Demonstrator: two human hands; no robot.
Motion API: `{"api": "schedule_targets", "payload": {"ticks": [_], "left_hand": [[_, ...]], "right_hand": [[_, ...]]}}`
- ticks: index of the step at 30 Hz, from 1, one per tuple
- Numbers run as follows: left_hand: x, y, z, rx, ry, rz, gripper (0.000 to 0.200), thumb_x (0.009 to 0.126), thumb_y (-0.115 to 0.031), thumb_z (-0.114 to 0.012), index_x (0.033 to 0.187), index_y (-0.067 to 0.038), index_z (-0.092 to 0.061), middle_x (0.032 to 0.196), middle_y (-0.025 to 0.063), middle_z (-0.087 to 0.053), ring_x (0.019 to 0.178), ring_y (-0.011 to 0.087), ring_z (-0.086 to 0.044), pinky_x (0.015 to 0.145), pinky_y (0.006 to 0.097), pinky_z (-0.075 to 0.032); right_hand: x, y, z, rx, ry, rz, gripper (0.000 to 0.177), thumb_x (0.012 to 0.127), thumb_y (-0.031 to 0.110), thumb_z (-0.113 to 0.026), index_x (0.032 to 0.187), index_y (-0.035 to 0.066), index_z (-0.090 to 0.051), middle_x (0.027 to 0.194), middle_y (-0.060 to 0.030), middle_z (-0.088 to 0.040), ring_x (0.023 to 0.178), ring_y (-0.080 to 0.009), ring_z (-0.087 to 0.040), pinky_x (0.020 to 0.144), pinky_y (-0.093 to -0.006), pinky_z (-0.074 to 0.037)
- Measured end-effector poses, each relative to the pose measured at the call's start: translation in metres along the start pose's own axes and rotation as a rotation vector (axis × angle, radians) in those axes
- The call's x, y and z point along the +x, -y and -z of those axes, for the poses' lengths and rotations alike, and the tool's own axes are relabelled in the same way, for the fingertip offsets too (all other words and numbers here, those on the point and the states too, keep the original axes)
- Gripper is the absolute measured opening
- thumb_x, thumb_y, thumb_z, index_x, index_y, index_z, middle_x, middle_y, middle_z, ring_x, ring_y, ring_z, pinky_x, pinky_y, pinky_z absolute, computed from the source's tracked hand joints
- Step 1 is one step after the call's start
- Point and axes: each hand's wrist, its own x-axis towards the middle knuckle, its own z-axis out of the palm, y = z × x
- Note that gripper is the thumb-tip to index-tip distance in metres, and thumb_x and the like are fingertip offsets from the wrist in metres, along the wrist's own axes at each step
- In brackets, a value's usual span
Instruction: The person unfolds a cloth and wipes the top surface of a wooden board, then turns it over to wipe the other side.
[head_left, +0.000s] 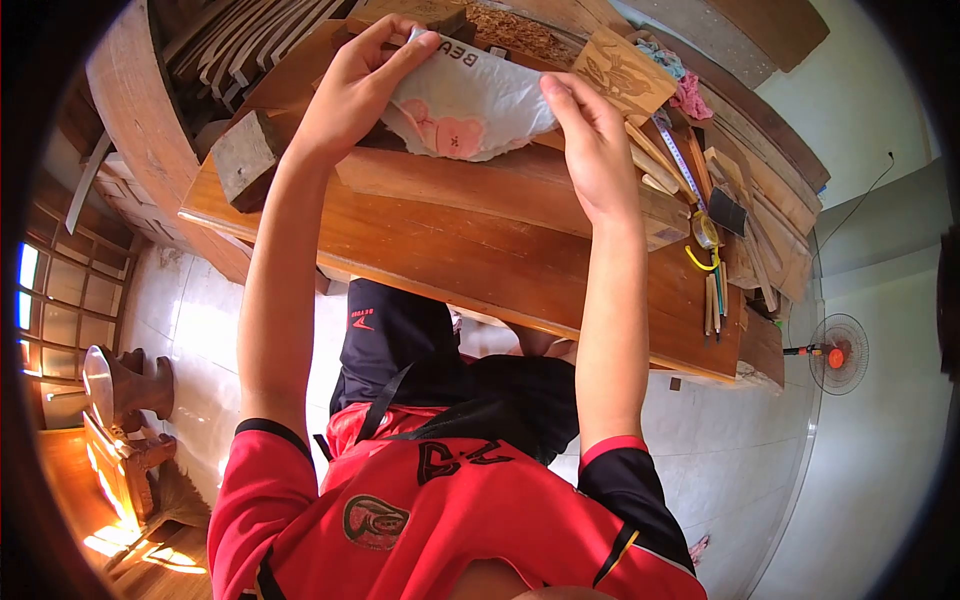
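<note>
A pale grey-blue cloth [500, 95] with a pink animal print and dark letters is stretched out between both hands, above the wooden workbench [480, 240]. My left hand [365, 85] pinches its upper left corner between thumb and fingers. At the other end, my right hand [592, 140] grips the right corner the same way. The cloth's lower edge hangs loose and uneven. Behind it, part of a long wooden beam [440, 182] is hidden. Beside my left forearm sits a weathered wood block [245, 160].
On the right of the bench lie a tape measure [705, 230], several pencils [713, 300] and wood strips. A carved wooden panel [625, 75] and a bundle of coloured cloth [685, 90] lie behind. Curved slats [240, 60] are stacked at the back left. A fan [838, 353] stands right.
</note>
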Motion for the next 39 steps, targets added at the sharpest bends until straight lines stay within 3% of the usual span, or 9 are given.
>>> {"api": "schedule_targets", "payload": {"ticks": [9, 12, 18, 22, 26, 32, 36, 37, 39], "left_hand": [[0.004, 0.007, 0.001, -0.012, -0.010, -0.006, 0.021, 0.112, -0.025, -0.070, 0.121, -0.007, -0.066, 0.096, -0.0020, -0.074, 0.084, 0.0011, -0.066, 0.073, 0.0209, -0.055], [0.000, -0.001, -0.004, -0.009, -0.009, 0.005, 0.022, 0.111, -0.026, -0.072, 0.120, -0.007, -0.066, 0.096, -0.0009, -0.077, 0.083, 0.0009, -0.065, 0.071, 0.0201, -0.053], [0.006, 0.005, 0.003, 0.029, 0.139, 0.002, 0.025, 0.108, -0.026, -0.075, 0.120, -0.007, -0.066, 0.102, 0.0022, -0.079, 0.084, 0.0061, -0.065, 0.079, 0.0233, -0.054], [0.002, 0.001, -0.002, 0.067, 0.152, 0.005, 0.023, 0.111, -0.023, -0.070, 0.123, -0.005, -0.067, 0.102, 0.0052, -0.077, 0.086, 0.0098, -0.063, 0.084, 0.0264, -0.054], [0.004, 0.004, -0.003, 0.132, 0.179, -0.010, 0.027, 0.112, -0.027, -0.068, 0.125, -0.004, -0.067, 0.101, 0.0052, -0.076, 0.085, 0.0098, -0.063, 0.083, 0.0263, -0.054], [0.002, 0.003, -0.004, 0.152, 0.197, -0.001, 0.028, 0.112, -0.028, -0.068, 0.124, -0.003, -0.068, 0.098, 0.0039, -0.075, 0.084, 0.0086, -0.061, 0.082, 0.0257, -0.053], [0.004, 0.002, -0.003, 0.153, 0.205, 0.009, 0.028, 0.112, -0.029, -0.068, 0.125, -0.003, -0.069, 0.099, 0.0037, -0.074, 0.085, 0.0084, -0.061, 0.082, 0.0255, -0.052], [0.005, 0.004, -0.003, 0.133, 0.211, 0.015, 0.029, 0.112, -0.029, -0.068, 0.125, -0.004, -0.069, 0.099, 0.0035, -0.074, 0.085, 0.0085, -0.061, 0.082, 0.0255, -0.052], [0.005, 0.002, -0.002, 0.173, 0.203, 0.015, 0.030, 0.112, -0.030, -0.067, 0.127, -0.004, -0.070, 0.099, 0.0032, -0.074, 0.085, 0.0087, -0.061, 0.083, 0.0258, -0.052]], "right_hand": [[-0.004, 0.024, -0.006, -0.160, 0.238, -0.227, 0.031, 0.094, 0.028, -0.089, 0.099, 0.000, -0.076, 0.082, -0.0004, -0.071, 0.077, -0.0039, -0.063, 0.068, -0.0242, -0.048], [0.001, 0.008, 0.005, -0.147, 0.239, -0.022, 0.021, 0.094, 0.020, -0.086, 0.098, 0.003, -0.075, 0.085, -0.0011, -0.074, 0.079, -0.0055, -0.066, 0.070, -0.0263, -0.051], [-0.002, 0.011, 0.019, 0.269, -0.199, 0.114, 0.017, 0.096, 0.012, -0.084, 0.109, 0.004, -0.077, 0.101, -0.0043, -0.079, 0.092, -0.0100, -0.071, 0.083, -0.0263, -0.055], [-0.008, 0.051, 0.039, -0.358, -0.431, 0.339, 0.020, 0.095, 0.007, -0.079, 0.114, 0.002, -0.073, 0.097, -0.0069, -0.080, 0.090, -0.0153, -0.074, 0.081, -0.0320, -0.059], [-0.050, 0.055, 0.012, -0.996, -0.021, 0.412, 0.034, 0.079, 0.002, -0.083, 0.110, 0.008, -0.069, 0.108, -0.0099, -0.079, 0.100, -0.0270, -0.077, 0.088, -0.0426, -0.061], [-0.080, 0.023, 0.009, -0.977, 0.132, 0.548, 0.047, 0.071, -0.002, -0.082, 0.116, 0.008, -0.070, 0.124, -0.0079, -0.077, 0.122, -0.0324, -0.071, 0.105, -0.0461, -0.056], [-0.080, 0.028, 0.023, -0.998, 0.234, 0.455, 0.062, 0.071, 0.017, -0.093, 0.129, 0.011, -0.072, 0.144, -0.0065, -0.070, 0.135, -0.0292, -0.063, 0.112, -0.0477, -0.051], [-0.080, 0.029, 0.022, -1.045, 0.267, 0.459, 0.078, 0.079, 0.052, -0.092, 0.139, 0.007, -0.069, 0.152, -0.0143, -0.064, 0.141, -0.0337, -0.058, 0.118, -0.0519, -0.045], [-0.078, 0.034, 0.013, -1.048, 0.233, 0.461, 0.096, 0.081, 0.073, -0.080, 0.144, 0.002, -0.065, 0.156, -0.0217, -0.059, 0.144, -0.0395, -0.054, 0.122, -0.0554, -0.041]]}}
